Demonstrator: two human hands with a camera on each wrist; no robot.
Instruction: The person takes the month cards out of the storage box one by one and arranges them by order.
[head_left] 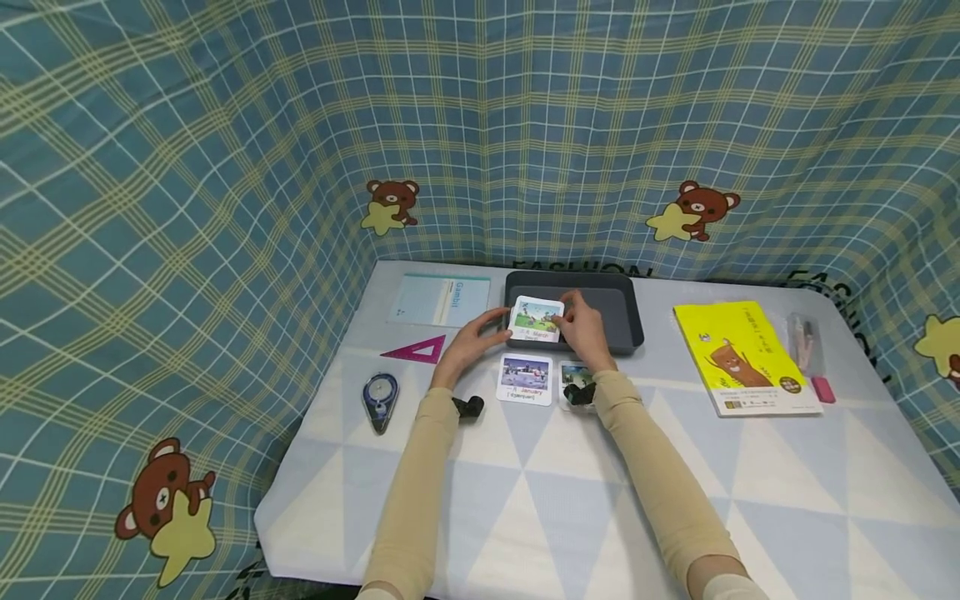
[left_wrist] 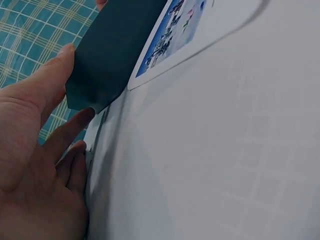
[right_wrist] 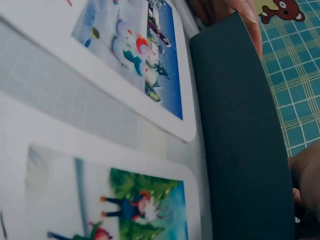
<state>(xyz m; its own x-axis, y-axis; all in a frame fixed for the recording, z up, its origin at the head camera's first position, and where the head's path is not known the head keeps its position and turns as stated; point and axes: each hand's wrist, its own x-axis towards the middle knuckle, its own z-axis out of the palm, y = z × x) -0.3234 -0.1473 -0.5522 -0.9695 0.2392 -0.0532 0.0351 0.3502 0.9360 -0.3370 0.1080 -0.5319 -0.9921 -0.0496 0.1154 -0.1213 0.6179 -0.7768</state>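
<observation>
A picture card marked March (head_left: 537, 318), apparently topping a small stack of flash cards, is held over the left part of the dark grey tray (head_left: 609, 312). At its left edge, my left hand (head_left: 467, 348) grips with thumb and fingertips. My right hand (head_left: 587, 332) pinches the right edge, thumb on the picture side. Nearer me on the table lie a January card (head_left: 525, 379) with snowmen and, right of it, another card (right_wrist: 100, 195) partly hidden in the head view by the right wrist. The tray's wall hides the held cards in both wrist views.
Left of the tray lie a light blue notebook (head_left: 441, 300), a pink set square (head_left: 417, 350) and a correction tape (head_left: 380, 402). To the right are a yellow book (head_left: 742, 358), a clear case (head_left: 806, 343) and a pink eraser (head_left: 823, 389). Patterned cloth (head_left: 525, 150) walls the table.
</observation>
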